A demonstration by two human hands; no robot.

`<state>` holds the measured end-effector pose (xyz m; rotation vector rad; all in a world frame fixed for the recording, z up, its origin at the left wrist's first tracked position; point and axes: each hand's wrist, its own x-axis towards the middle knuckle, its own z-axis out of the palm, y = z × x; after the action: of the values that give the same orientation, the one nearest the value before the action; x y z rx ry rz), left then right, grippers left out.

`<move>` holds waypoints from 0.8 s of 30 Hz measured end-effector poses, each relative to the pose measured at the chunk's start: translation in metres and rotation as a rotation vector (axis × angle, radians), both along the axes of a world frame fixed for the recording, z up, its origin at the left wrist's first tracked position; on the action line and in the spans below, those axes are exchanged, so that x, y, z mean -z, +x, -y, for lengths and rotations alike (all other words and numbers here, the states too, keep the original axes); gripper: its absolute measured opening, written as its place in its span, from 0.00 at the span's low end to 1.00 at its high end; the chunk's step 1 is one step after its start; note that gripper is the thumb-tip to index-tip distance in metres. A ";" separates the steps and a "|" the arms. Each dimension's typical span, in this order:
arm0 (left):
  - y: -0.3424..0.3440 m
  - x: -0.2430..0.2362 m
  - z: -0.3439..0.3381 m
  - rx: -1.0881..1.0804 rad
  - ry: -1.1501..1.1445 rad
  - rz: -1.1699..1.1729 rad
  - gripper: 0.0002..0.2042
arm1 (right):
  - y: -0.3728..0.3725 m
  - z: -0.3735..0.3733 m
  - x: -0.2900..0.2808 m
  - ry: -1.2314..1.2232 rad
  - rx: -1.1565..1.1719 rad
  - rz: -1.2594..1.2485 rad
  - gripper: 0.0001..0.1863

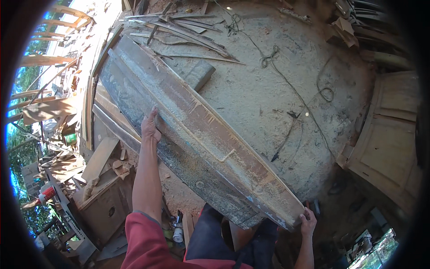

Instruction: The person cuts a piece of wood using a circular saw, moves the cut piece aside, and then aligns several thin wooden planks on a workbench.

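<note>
Long panel of rough, matt, scuffed wood; dusty floor.

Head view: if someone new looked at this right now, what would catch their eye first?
Probably the long, dust-covered wooden panel slanting across the middle, with the left hand on its left side and the right hand at its near right end. Next, the dark cord winding over the pale ground to the panel's right, and the heap of thin wood strips beyond it at the top.
</note>
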<state>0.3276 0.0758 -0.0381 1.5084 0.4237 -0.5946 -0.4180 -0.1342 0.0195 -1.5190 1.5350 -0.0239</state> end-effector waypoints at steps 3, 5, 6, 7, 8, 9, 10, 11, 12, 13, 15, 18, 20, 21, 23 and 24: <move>0.001 -0.001 0.000 0.070 0.050 0.061 0.36 | 0.004 -0.001 -0.003 -0.008 -0.017 -0.006 0.24; -0.001 -0.006 0.004 0.089 0.112 0.093 0.39 | 0.003 -0.002 -0.003 -0.014 -0.025 -0.018 0.24; 0.002 -0.003 0.003 0.047 0.110 0.058 0.34 | 0.002 -0.002 -0.002 -0.011 -0.024 -0.018 0.23; 0.005 0.001 0.002 0.005 0.108 0.022 0.30 | 0.001 -0.002 0.000 -0.008 -0.022 -0.017 0.23; 0.005 0.002 0.004 -0.034 0.108 -0.017 0.25 | 0.000 -0.003 0.000 -0.008 -0.005 -0.009 0.23; 0.004 0.003 0.003 -0.011 0.077 -0.017 0.31 | -0.002 -0.004 0.001 -0.008 0.012 0.001 0.23; 0.002 0.003 0.002 0.012 0.046 -0.016 0.37 | -0.003 -0.005 0.002 -0.008 0.029 0.010 0.24; 0.002 0.002 0.000 0.034 0.017 -0.010 0.43 | -0.003 -0.005 0.004 -0.008 0.023 0.015 0.23; 0.005 0.004 -0.004 0.005 0.034 0.023 0.43 | -0.003 -0.006 0.007 -0.008 0.016 0.020 0.23; 0.010 0.003 -0.008 -0.024 0.052 0.058 0.44 | -0.002 -0.007 0.010 -0.007 0.009 0.028 0.23; 0.005 -0.003 -0.002 -0.073 0.200 0.190 0.45 | 0.001 -0.008 0.008 0.011 0.021 0.030 0.23; -0.024 -0.032 0.026 0.043 0.608 0.536 0.47 | 0.000 -0.007 0.002 -0.010 0.003 0.001 0.23; -0.060 -0.065 0.051 0.365 0.896 0.816 0.49 | 0.000 -0.007 -0.004 -0.033 -0.005 -0.002 0.23; -0.086 -0.078 0.066 0.583 1.002 0.849 0.50 | 0.005 -0.006 -0.008 -0.039 0.000 0.008 0.23; -0.146 -0.092 0.093 1.079 1.161 0.888 0.54 | -0.012 -0.001 -0.007 -0.047 -0.045 -0.045 0.24; -0.162 -0.095 0.099 1.155 1.194 0.824 0.56 | -0.002 0.001 -0.013 0.111 0.053 -0.016 0.24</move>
<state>0.1655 -0.0235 0.0570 2.9472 -1.0180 -0.4953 -0.4201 -0.1353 0.0321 -1.3936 1.5637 0.0423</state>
